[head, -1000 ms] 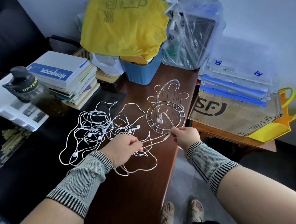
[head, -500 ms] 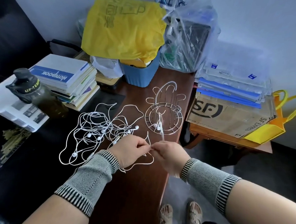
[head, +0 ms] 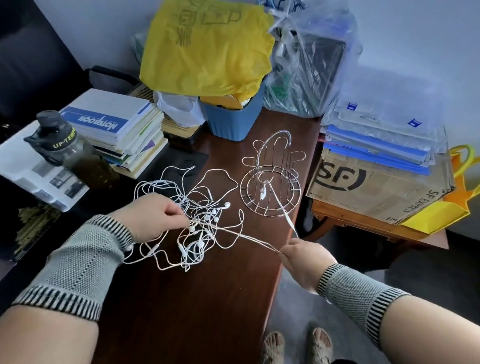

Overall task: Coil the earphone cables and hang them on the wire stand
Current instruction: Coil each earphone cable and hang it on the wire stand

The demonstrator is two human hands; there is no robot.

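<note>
A tangle of white earphone cables [head: 196, 220] lies on the dark wooden table [head: 184, 310]. My left hand [head: 154, 217] pinches cable at the left side of the tangle. My right hand [head: 301, 256] pinches a cable at the table's right edge, pulled taut from the tangle. Another stretch of cable runs from my right hand up to earbuds [head: 263, 190] lying on the round base of the silver wire stand [head: 270, 180], which stands just right of the tangle.
A blue bin [head: 233, 121] under a yellow bag [head: 206, 44] stands behind the stand. Stacked books [head: 116, 127] and a dark bottle [head: 67, 152] are at the left. A cardboard box [head: 372, 186] and folders sit on a low table at the right.
My right hand has pulled back and to the right from beside my left hand, drawing a cable taut. My left hand has moved left and up onto the tangle.
</note>
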